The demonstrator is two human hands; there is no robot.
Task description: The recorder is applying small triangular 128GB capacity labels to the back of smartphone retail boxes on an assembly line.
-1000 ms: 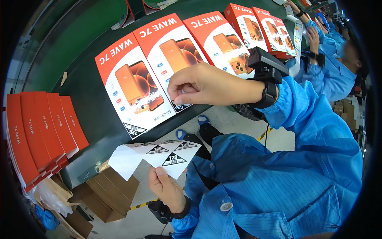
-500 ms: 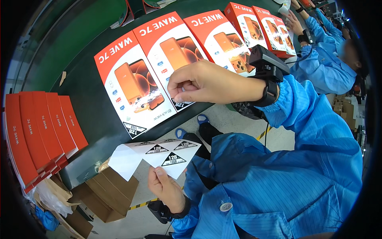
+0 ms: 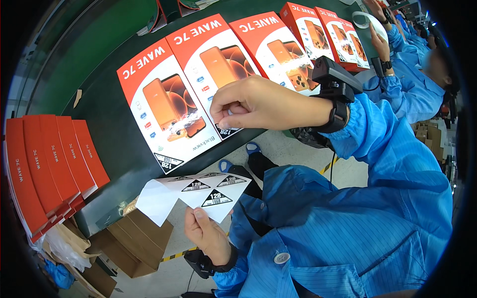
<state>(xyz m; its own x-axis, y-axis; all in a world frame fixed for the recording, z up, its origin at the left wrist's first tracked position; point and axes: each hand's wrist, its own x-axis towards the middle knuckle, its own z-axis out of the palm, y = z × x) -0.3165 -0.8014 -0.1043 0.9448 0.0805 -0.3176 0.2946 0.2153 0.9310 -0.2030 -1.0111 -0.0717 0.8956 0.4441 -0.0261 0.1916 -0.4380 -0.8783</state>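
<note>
My left hand (image 3: pixel 209 238) pinches the lower edge of a white sheet of stickers (image 3: pixel 217 211), held beyond the near edge of the bench. Several black triangular stickers are on the sheet; its left part is bare and bends down. My right hand (image 3: pixel 243 105) is over the lower corner of the second red-and-white phone box (image 3: pixel 214 54), fingers curled and thumb tip close to a black triangular sticker (image 3: pixel 229 131) there. Whatever its fingertips hold, if anything, is hidden. Left of it lies another phone box (image 3: pixel 166 99), with a similar sticker (image 3: pixel 168 162) on its near corner.
More phone boxes (image 3: pixel 271 42) continue to the right along the dark green bench (image 3: pixel 97 119). Red boxes (image 3: pixel 37 164) stand in a row at the left. An open cardboard box (image 3: pixel 134 243) is below the bench. At the upper right, a co-worker's hand (image 3: pixel 380 45) touches a white rounded object.
My hands stay almost still, the sheet with them. At the upper right, the co-worker's hands have shifted, and more of the white rounded object shows.
</note>
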